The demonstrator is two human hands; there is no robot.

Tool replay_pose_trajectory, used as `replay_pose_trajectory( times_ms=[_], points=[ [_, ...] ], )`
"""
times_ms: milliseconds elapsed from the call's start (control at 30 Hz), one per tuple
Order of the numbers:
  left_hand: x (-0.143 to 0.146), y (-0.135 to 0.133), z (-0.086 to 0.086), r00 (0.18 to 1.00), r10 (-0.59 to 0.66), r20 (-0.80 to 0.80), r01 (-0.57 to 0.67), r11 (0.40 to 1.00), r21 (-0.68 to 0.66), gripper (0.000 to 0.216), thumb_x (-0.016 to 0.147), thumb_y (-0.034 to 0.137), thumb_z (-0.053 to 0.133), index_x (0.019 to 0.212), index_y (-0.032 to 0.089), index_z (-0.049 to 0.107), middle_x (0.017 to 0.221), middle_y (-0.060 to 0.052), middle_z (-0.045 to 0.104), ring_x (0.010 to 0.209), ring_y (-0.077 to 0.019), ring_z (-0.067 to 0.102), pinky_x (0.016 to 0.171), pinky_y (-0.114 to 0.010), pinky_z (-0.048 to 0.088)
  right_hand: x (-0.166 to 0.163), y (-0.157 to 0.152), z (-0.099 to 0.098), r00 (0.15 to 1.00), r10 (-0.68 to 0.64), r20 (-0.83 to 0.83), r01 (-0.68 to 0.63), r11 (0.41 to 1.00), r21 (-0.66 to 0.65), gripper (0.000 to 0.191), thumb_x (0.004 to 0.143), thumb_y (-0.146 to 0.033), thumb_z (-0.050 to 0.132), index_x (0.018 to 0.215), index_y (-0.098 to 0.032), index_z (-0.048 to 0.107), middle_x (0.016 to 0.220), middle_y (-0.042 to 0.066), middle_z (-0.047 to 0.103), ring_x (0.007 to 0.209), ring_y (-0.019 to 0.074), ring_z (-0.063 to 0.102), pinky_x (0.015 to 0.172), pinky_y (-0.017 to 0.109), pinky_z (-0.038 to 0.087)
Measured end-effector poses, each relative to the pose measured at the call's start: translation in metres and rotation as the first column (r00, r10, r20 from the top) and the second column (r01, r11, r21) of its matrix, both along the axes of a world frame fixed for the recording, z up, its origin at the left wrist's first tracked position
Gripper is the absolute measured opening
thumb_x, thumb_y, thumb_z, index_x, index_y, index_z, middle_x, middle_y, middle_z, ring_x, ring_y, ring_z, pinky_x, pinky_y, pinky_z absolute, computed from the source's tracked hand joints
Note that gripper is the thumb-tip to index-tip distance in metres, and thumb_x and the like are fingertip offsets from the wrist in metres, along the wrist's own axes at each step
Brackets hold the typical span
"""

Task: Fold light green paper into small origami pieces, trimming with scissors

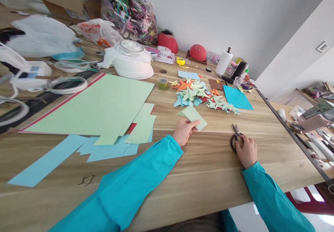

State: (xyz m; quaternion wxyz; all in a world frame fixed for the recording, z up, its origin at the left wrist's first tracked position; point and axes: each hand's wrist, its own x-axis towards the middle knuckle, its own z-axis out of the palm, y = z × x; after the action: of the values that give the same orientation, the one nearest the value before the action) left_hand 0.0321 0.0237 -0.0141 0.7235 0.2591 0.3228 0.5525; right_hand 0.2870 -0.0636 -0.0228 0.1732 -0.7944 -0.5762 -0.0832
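Observation:
My left hand (184, 130) pinches a small light green paper piece (194, 117) just above the wooden table (208, 169). My right hand (246, 151) rests on the table with its fingers closed on the handles of black scissors (235, 135), whose closed blades point away from me. Beyond both hands lies a pile of folded paper shapes (202, 96) in green, blue, orange and red. Both arms wear teal sleeves.
A large light green sheet (99, 106) with smaller green and blue offcuts (112, 146) lies to the left, and a blue strip (47, 164) nearer. A teal sheet (237, 98), thread spool (162, 83), white appliance (130, 63), bags and bottles crowd the far side. The table's right edge (292, 134) drops off.

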Motion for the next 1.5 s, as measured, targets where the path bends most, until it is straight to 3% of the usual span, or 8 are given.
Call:
replay_pose_trajectory(
  times_ms=[167,267,367,500,633,800,1000,1500],
  points=[
    [-0.005,0.003,0.003,0.998,0.059,0.013,-0.058,0.997,-0.046,0.018,0.061,0.012,0.074,0.076,0.008,0.067,0.078,-0.009,0.072,0.074,-0.0202,0.068,0.064,-0.028,0.057,-0.029,0.022,0.015,0.829,0.053,-0.556,-0.018,0.998,0.067,0.040,0.058,-0.031,0.069,0.096,-0.020,0.064,0.087,0.007,0.067,0.086,0.0264,0.061,0.080,0.041,0.046],
    [-0.010,0.007,0.007,0.995,0.086,0.046,-0.082,0.994,-0.073,0.011,0.066,0.009,0.069,0.077,0.009,0.066,0.078,-0.008,0.072,0.070,-0.0174,0.068,0.061,-0.024,0.057,-0.056,0.032,0.027,0.310,0.158,-0.938,-0.040,0.987,0.153,0.049,0.054,-0.034,0.075,0.098,-0.017,0.062,0.087,0.008,0.067,0.081,0.0238,0.062,0.072,0.037,0.048],
    [-0.014,0.011,0.011,0.989,0.111,0.103,-0.102,0.991,-0.090,0.008,0.070,0.006,0.064,0.076,0.011,0.065,0.076,-0.006,0.071,0.066,-0.0137,0.067,0.058,-0.020,0.056,-0.079,0.039,0.033,-0.302,0.184,-0.935,-0.186,0.951,0.247,0.046,0.062,-0.039,0.072,0.104,-0.021,0.060,0.092,0.006,0.065,0.080,0.0184,0.060,0.064,0.031,0.048],
    [-0.018,0.013,0.016,0.983,0.115,0.140,-0.101,0.989,-0.108,0.007,0.072,0.005,0.061,0.075,0.011,0.064,0.073,-0.004,0.070,0.063,-0.0118,0.066,0.055,-0.018,0.056,-0.094,0.043,0.028,-0.671,-0.057,-0.740,-0.423,0.848,0.319,0.056,0.061,-0.035,0.074,0.111,-0.022,0.055,0.085,0.002,0.059,0.070,0.0108,0.053,0.059,0.023,0.044],
    [-0.019,0.012,0.019,0.984,0.116,0.136,-0.097,0.985,-0.143,0.007,0.073,0.006,0.061,0.077,0.012,0.062,0.071,-0.002,0.069,0.059,-0.0112,0.064,0.048,-0.019,0.054,-0.101,0.037,0.022,-0.672,-0.149,-0.725,-0.530,0.781,0.331,0.056,0.062,-0.024,0.075,0.112,-0.027,0.049,0.074,-0.003,0.054,0.059,0.0086,0.047,0.054,0.022,0.038],
    [-0.018,0.011,0.024,0.979,0.128,0.160,-0.093,0.973,-0.213,0.008,0.076,0.007,0.059,0.080,0.013,0.060,0.073,-0.001,0.068,0.060,-0.0093,0.064,0.051,-0.017,0.053,-0.110,0.028,0.027,-0.601,-0.271,-0.752,-0.650,0.713,0.262,0.059,0.073,-0.072,0.044,0.104,-0.023,0.048,0.074,0.004,0.059,0.058,0.0156,0.049,0.048,0.026,0.035],
    [-0.013,0.004,0.021,0.994,0.084,0.066,-0.072,0.984,-0.162,0.007,0.073,0.009,0.063,0.079,0.013,0.062,0.072,-0.001,0.068,0.060,-0.0093,0.063,0.049,-0.016,0.051,-0.114,0.023,0.028,-0.580,-0.252,-0.775,-0.679,0.675,0.289,0.060,0.075,-0.072,0.041,0.105,-0.020,0.048,0.079,0.007,0.061,0.062,0.0178,0.053,0.053,0.031,0.041],
    [-0.003,-0.011,0.015,0.997,-0.030,-0.073,0.026,0.998,-0.054,0.021,0.062,0.024,0.075,0.075,0.009,0.068,0.077,-0.007,0.070,0.069,-0.0180,0.065,0.063,-0.030,0.055,-0.111,0.028,0.023,-0.551,-0.159,-0.819,-0.638,0.712,0.292,0.062,0.076,-0.070,0.041,0.112,-0.019,0.047,0.072,0.005,0.059,0.057,0.0173,0.053,0.053,0.033,0.044]
  ],
)
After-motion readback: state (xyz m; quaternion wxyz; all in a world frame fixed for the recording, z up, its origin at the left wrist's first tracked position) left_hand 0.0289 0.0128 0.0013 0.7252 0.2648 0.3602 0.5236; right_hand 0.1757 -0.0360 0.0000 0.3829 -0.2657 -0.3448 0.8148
